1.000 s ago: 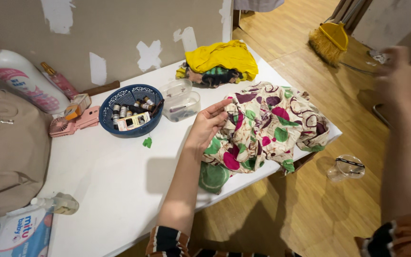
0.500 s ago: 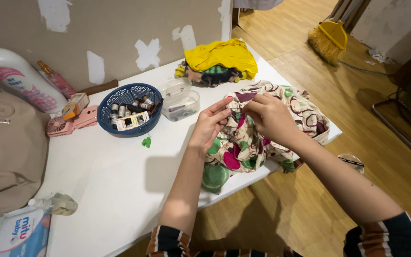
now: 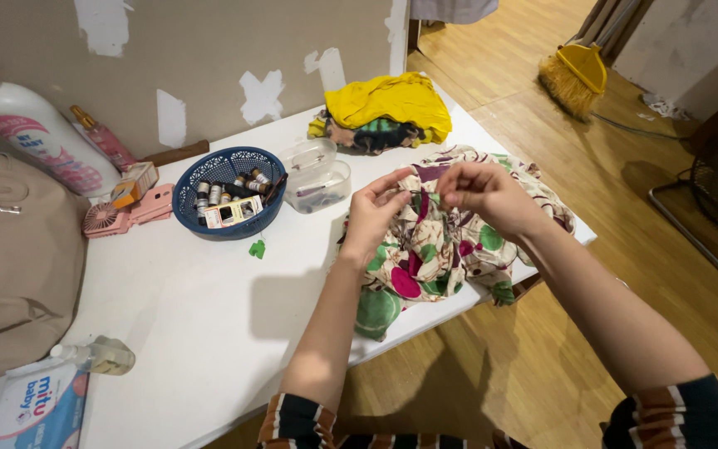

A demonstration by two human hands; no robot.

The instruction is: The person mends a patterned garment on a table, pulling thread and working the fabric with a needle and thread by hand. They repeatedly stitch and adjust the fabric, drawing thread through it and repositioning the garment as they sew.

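A floral cloth [image 3: 438, 249] in cream, green and magenta lies bunched at the right edge of the white table [image 3: 201, 316]. My left hand [image 3: 376, 212] pinches a raised fold of it. My right hand [image 3: 479, 189] is close beside, fingertips pinched together at the same fold, almost touching the left fingers. Whether something thin sits between the right fingertips is too small to tell.
A blue basket [image 3: 228, 195] of thread spools and a clear plastic box [image 3: 317, 176] sit behind the cloth. Yellow clothes [image 3: 388, 104] lie at the back. A beige bag [image 3: 10, 266], white bottle [image 3: 39, 141], pink fan [image 3: 122, 214] are at left. A broom [image 3: 571, 79] stands on the wooden floor.
My right hand came in from the far right to the cloth and now meets my left hand at the raised fold. My left hand stayed on the cloth.
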